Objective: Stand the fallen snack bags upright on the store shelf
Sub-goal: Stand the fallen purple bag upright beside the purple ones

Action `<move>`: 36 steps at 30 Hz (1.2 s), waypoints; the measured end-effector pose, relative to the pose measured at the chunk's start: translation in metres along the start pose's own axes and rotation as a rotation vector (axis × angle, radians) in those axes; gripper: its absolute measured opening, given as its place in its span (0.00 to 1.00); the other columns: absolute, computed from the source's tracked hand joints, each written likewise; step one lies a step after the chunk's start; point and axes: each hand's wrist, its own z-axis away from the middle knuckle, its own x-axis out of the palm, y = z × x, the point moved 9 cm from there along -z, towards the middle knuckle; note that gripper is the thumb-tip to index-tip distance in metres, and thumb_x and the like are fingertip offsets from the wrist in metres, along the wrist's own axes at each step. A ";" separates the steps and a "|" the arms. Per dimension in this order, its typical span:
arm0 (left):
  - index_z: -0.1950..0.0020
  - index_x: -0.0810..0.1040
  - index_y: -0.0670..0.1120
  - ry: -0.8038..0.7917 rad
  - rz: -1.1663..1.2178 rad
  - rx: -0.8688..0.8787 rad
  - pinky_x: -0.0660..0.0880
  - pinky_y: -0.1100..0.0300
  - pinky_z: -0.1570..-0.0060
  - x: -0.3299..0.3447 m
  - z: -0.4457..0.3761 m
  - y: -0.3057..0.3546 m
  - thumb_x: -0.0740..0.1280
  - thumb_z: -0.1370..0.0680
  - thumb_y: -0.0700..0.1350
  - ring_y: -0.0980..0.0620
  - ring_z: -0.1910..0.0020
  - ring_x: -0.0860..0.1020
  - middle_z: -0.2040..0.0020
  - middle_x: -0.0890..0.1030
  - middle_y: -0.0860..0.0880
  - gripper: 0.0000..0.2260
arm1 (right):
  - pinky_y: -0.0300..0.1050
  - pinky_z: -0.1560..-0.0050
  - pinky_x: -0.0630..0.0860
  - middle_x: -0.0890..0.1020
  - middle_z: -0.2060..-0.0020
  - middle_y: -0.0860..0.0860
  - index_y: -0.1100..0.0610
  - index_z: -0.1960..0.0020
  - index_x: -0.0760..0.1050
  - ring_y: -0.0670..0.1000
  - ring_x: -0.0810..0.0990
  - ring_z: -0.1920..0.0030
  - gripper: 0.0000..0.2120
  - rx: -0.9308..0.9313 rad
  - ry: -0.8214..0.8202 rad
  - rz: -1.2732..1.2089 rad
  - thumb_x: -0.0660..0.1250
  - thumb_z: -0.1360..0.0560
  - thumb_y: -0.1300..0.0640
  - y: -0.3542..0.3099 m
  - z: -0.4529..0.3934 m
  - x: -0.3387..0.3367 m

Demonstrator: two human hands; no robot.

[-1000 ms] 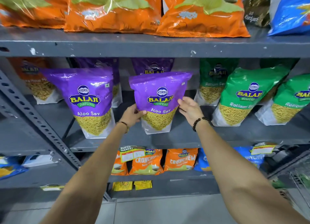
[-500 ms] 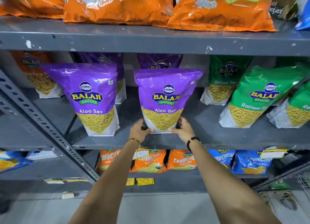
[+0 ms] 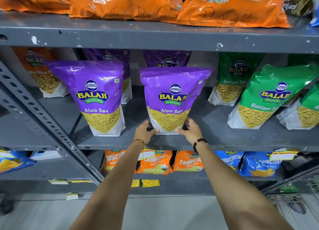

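Note:
A purple Aloo Sev bag (image 3: pixel 173 98) stands upright on the grey middle shelf (image 3: pixel 215 141). My left hand (image 3: pixel 144 131) grips its lower left corner and my right hand (image 3: pixel 190 130) grips its lower right corner. A second purple Aloo Sev bag (image 3: pixel 96 98) stands upright to its left, untouched. To the right, a green Ratlami Sev bag (image 3: pixel 269 98) leans to the right, with another green bag (image 3: pixel 307 109) leaning beside it at the frame's edge. More purple bags stand behind, partly hidden.
An upper shelf (image 3: pixel 155 38) carries orange chip bags (image 3: pixel 124 5). A slanted perforated steel brace (image 3: pixel 43 119) crosses the left side. Orange and blue Crunchem bags (image 3: pixel 155 162) fill the lower shelf. A wire basket (image 3: pixel 296 205) sits at the bottom right on the floor.
Both hands slid from the bag's middle sides down to its bottom corners. The purple bag went from slightly tilted to standing on the shelf. The camera moved closer.

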 end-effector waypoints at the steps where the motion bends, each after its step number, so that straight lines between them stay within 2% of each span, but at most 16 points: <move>1: 0.36 0.71 0.40 0.003 -0.013 -0.001 0.71 0.47 0.35 0.000 0.000 0.000 0.68 0.26 0.43 0.42 0.37 0.75 0.36 0.77 0.42 0.19 | 0.55 0.32 0.70 0.76 0.34 0.55 0.57 0.32 0.67 0.55 0.73 0.34 0.32 0.001 -0.003 0.002 0.75 0.34 0.62 0.000 0.000 0.000; 3: 0.35 0.70 0.42 0.062 -0.032 -0.006 0.71 0.48 0.36 -0.005 0.003 -0.004 0.69 0.26 0.44 0.42 0.38 0.75 0.36 0.78 0.42 0.21 | 0.57 0.32 0.69 0.76 0.34 0.55 0.57 0.32 0.67 0.56 0.73 0.34 0.33 0.001 -0.016 0.006 0.75 0.34 0.63 0.001 0.002 0.001; 4: 0.35 0.71 0.43 0.140 -0.019 -0.014 0.71 0.48 0.37 -0.011 0.009 -0.008 0.70 0.26 0.44 0.42 0.38 0.75 0.37 0.78 0.43 0.22 | 0.57 0.32 0.70 0.76 0.34 0.55 0.57 0.31 0.67 0.56 0.74 0.34 0.33 -0.001 -0.019 0.007 0.75 0.34 0.64 0.002 0.003 0.002; 7: 0.32 0.70 0.45 0.487 0.185 -0.057 0.71 0.50 0.37 -0.039 0.048 -0.032 0.71 0.28 0.47 0.43 0.35 0.73 0.34 0.76 0.43 0.25 | 0.53 0.33 0.71 0.76 0.35 0.55 0.57 0.31 0.66 0.55 0.75 0.35 0.34 -0.016 -0.003 0.038 0.75 0.34 0.65 0.005 0.005 0.003; 9: 0.29 0.63 0.44 0.712 0.270 -0.078 0.67 0.48 0.34 -0.062 0.076 -0.054 0.74 0.31 0.48 0.42 0.31 0.68 0.30 0.70 0.42 0.34 | 0.50 0.36 0.72 0.77 0.36 0.55 0.57 0.31 0.67 0.55 0.75 0.37 0.34 -0.029 0.003 0.070 0.75 0.34 0.64 0.004 0.006 0.005; 11: 0.25 0.55 0.42 0.834 0.252 -0.153 0.63 0.43 0.29 -0.088 0.086 -0.075 0.76 0.34 0.49 0.40 0.26 0.60 0.26 0.61 0.40 0.45 | 0.46 0.40 0.72 0.78 0.37 0.55 0.57 0.32 0.67 0.55 0.76 0.38 0.33 -0.029 0.002 0.081 0.75 0.34 0.64 0.004 0.006 0.007; 14: 0.24 0.45 0.37 0.761 0.137 -0.261 0.51 0.46 0.24 -0.115 0.071 -0.094 0.79 0.38 0.52 0.40 0.23 0.48 0.22 0.50 0.38 0.56 | 0.44 0.43 0.71 0.78 0.38 0.55 0.57 0.33 0.68 0.56 0.76 0.38 0.32 -0.024 0.016 0.100 0.75 0.35 0.63 0.002 0.005 0.009; 17: 0.25 0.43 0.36 0.689 0.005 -0.322 0.48 0.46 0.24 -0.126 0.055 -0.098 0.79 0.41 0.56 0.37 0.23 0.47 0.22 0.49 0.38 0.60 | 0.47 0.40 0.71 0.78 0.37 0.55 0.57 0.33 0.68 0.57 0.75 0.37 0.33 -0.015 0.030 0.104 0.76 0.35 0.61 0.000 0.006 0.010; 20: 0.25 0.43 0.36 0.661 -0.046 -0.355 0.50 0.44 0.24 -0.129 0.047 -0.102 0.78 0.40 0.57 0.35 0.24 0.47 0.22 0.50 0.39 0.60 | 0.50 0.37 0.71 0.77 0.36 0.55 0.57 0.32 0.68 0.57 0.75 0.36 0.34 -0.004 0.048 0.107 0.76 0.35 0.60 0.000 0.006 0.011; 22: 0.25 0.44 0.36 0.661 -0.058 -0.367 0.51 0.44 0.24 -0.130 0.045 -0.103 0.78 0.40 0.57 0.35 0.24 0.48 0.22 0.51 0.40 0.58 | 0.49 0.38 0.71 0.78 0.36 0.55 0.57 0.33 0.68 0.57 0.75 0.36 0.34 0.001 0.065 0.106 0.77 0.35 0.60 -0.001 0.007 0.010; 24: 0.25 0.45 0.37 0.678 -0.048 -0.368 0.51 0.43 0.24 -0.130 0.045 -0.104 0.78 0.39 0.56 0.35 0.24 0.47 0.22 0.52 0.40 0.57 | 0.47 0.38 0.70 0.78 0.36 0.55 0.57 0.33 0.68 0.56 0.75 0.36 0.34 -0.001 0.072 0.098 0.77 0.36 0.59 -0.002 0.007 0.011; 36: 0.24 0.49 0.40 0.721 0.020 -0.366 0.52 0.41 0.25 -0.132 0.043 -0.108 0.78 0.38 0.54 0.36 0.24 0.47 0.23 0.58 0.41 0.53 | 0.54 0.35 0.73 0.78 0.37 0.55 0.57 0.33 0.68 0.57 0.76 0.37 0.35 0.002 0.072 0.115 0.77 0.36 0.59 -0.001 0.007 0.016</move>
